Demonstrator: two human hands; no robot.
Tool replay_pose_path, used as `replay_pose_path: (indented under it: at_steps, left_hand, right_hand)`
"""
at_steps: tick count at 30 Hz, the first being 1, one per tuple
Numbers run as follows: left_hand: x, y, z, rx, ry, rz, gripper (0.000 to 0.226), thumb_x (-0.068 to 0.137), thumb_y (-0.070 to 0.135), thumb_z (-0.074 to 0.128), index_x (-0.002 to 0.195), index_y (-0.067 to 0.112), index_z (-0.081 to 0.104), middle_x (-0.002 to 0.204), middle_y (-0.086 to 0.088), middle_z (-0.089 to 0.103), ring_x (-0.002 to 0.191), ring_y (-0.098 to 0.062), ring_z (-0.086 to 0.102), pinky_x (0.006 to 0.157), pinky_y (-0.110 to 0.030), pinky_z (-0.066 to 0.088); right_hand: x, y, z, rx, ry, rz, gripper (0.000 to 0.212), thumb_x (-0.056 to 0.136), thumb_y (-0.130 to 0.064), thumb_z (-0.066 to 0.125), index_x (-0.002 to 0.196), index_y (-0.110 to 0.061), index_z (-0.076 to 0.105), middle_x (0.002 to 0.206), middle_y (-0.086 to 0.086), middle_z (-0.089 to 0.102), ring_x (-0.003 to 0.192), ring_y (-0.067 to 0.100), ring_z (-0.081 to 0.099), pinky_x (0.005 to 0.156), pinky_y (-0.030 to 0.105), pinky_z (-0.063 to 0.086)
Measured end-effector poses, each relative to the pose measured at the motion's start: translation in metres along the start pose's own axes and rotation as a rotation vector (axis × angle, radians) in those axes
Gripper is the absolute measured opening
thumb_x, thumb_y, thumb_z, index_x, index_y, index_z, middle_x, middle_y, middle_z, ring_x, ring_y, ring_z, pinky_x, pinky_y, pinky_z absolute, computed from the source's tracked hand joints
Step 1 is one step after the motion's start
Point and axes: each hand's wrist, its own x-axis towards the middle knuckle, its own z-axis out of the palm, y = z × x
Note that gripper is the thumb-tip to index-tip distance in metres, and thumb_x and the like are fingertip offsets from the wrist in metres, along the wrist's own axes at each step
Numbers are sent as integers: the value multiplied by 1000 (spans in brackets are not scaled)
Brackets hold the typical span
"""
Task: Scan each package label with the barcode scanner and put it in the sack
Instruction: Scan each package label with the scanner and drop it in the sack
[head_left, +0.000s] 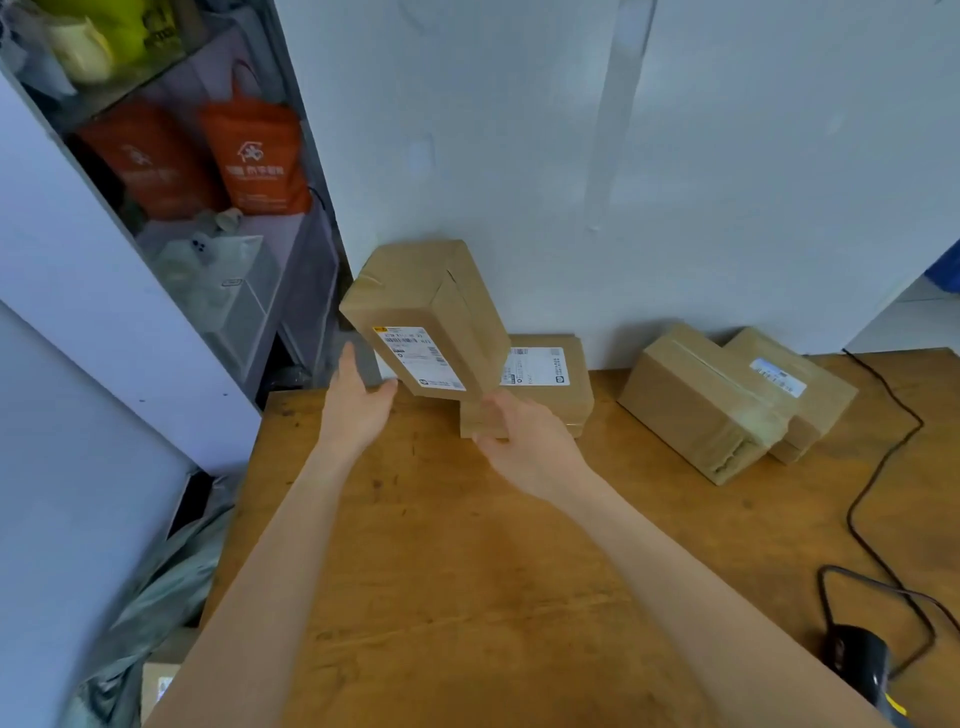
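I hold a brown cardboard package tilted up above the table's far left, its white label facing me. My right hand grips its lower end. My left hand is beside its lower left corner with fingers straight, the thumb reaching toward the box. A flat labelled package lies on the table just behind the raised one. Two more brown packages lie against each other at the far right. The black barcode scanner lies at the table's near right corner. The grey sack sags below the table's left edge.
The scanner's black cable snakes along the right side of the wooden table. A wall stands right behind the packages. An open shelf with orange bags is at the far left. A box shows inside the sack.
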Motion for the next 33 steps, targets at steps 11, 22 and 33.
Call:
replay_pose_path:
  at_steps: [11,22,33]
  left_hand:
    - [45,-28,20,-126,-149,9,63,90,21,63,145,24,34,141,8,51,122,-11,53,100,-33,40]
    - [-12,-3,36,-363,-260,112,58,99,10,51,142,41,26,117,20,61,105,13,57,88,-8,46]
    - [-146,25,91,-342,-321,112,70,87,66,41,147,56,8,153,6,18,131,-2,25,115,-37,29]
  right_hand:
    - [62,1,34,89,55,15,68,90,-29,53,149,-17,21,152,5,33,134,33,35,107,47,39]
    - [31,14,12,370,315,53,92,79,-32,69,153,-22,15,152,2,32,140,18,28,114,41,32]
    - [-85,77,-23,766,450,240,64,83,-23,69,142,-24,42,125,-5,47,118,11,46,102,34,42]
